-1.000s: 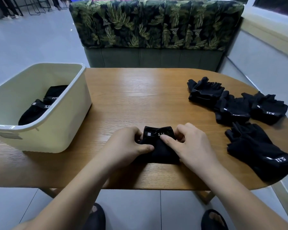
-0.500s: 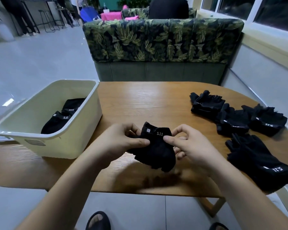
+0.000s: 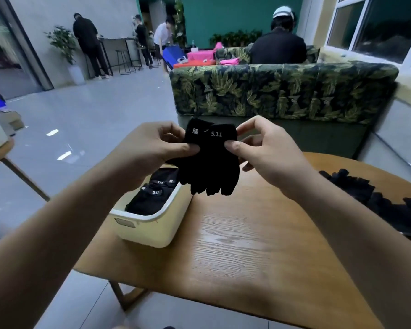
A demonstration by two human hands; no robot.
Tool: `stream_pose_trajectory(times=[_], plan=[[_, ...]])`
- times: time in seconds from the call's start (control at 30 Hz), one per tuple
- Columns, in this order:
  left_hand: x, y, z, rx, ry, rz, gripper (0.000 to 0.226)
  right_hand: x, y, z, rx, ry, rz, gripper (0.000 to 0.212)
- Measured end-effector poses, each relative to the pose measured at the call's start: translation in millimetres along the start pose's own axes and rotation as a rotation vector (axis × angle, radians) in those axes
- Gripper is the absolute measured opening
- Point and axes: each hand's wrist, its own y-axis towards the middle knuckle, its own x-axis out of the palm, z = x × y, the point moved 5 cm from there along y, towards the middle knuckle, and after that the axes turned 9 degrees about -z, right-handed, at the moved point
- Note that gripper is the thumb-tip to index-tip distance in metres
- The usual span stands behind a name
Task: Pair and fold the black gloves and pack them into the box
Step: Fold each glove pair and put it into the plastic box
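The left hand point(image 3: 150, 148) pinches one cuff edge of a pair of black fabric gloves point(image 3: 209, 162) between its thumb and curled fingers. The right hand point(image 3: 268, 150) pinches the opposite cuff edge in the same way, with its thumb at the front. The pair hangs in the air between the two hands, cuffs up and fingertips down. A white "5.11" mark and a small white square label show near the top.

Seen from the head camera, the pair hangs over the far right corner of a cream rectangular plastic box point(image 3: 152, 226), with its fingertips above the rim. Folded black gloves point(image 3: 152, 193) lie inside the box with their white marks facing up. They look like two bundles, though the left forearm covers part of the inside.

The box stands on the left part of a light wooden table with rounded edges point(image 3: 259, 245). Well to the right of the box, at the table's right edge, lies a heap of loose black gloves point(image 3: 377, 203), blurred and cut off by the frame. Beyond the box, behind the table, stands a bench sofa in dark green leaf-print fabric point(image 3: 282, 89). Farther back, a person in dark clothing and a white cap point(image 3: 278, 43) sits with their back turned.
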Motion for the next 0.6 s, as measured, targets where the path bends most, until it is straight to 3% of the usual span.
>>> stream_pose_trajectory(times=[0.1,0.2,0.33,0.47,0.6], plan=[[-26,-5,6,-0.002,-0.045,0.022,0.030,16,12,-20,-0.131,-0.160,-0.006,0.049],[-43,-13,1,-0.042,-0.055,0.015,0.034,37,5,-41,-0.385,-0.468,0.022,0.080],[-57,-23,-5,-0.088,-0.098,-0.023,0.033,67,6,-58,-0.593,-0.786,0.054,0.087],[-70,-23,-10,-0.118,-0.064,-0.044,0.033,82,33,-59,-0.543,-0.800,0.027,0.104],[-89,-3,-18,-0.095,0.045,-0.011,0.042,94,70,-52,-0.586,-0.927,0.067,0.093]])
